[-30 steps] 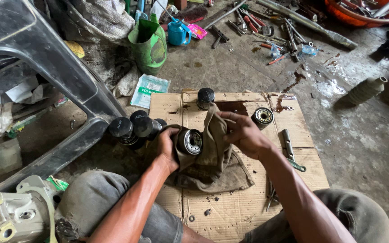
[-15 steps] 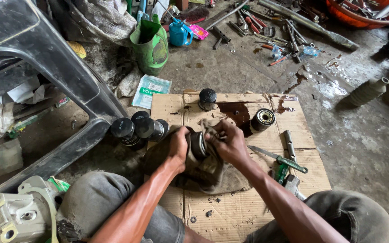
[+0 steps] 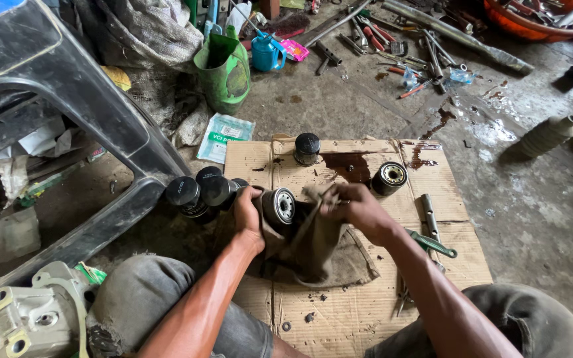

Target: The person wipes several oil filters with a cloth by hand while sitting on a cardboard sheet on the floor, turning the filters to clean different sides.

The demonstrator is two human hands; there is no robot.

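My left hand (image 3: 248,211) grips a black oil filter (image 3: 278,205), its open metal end turned up toward the camera. My right hand (image 3: 353,207) pinches a dirty brown rag (image 3: 326,255) just to the right of the filter. The rag drapes down over a flattened cardboard sheet (image 3: 366,298) between my knees. A cluster of black oil filters (image 3: 200,191) stands at the cardboard's left edge, next to my left hand.
One black filter (image 3: 307,148) stands at the cardboard's far edge and another lies on its side (image 3: 390,178) by an oil stain. Pliers with green handles (image 3: 430,242) lie beside my right forearm. A green jug (image 3: 224,69), scattered tools and a dark plastic chair (image 3: 67,119) surround the spot.
The right hand has lifted the rag off the filter and moved slightly right, and the filter's open end is exposed again. The left hand keeps its grip.
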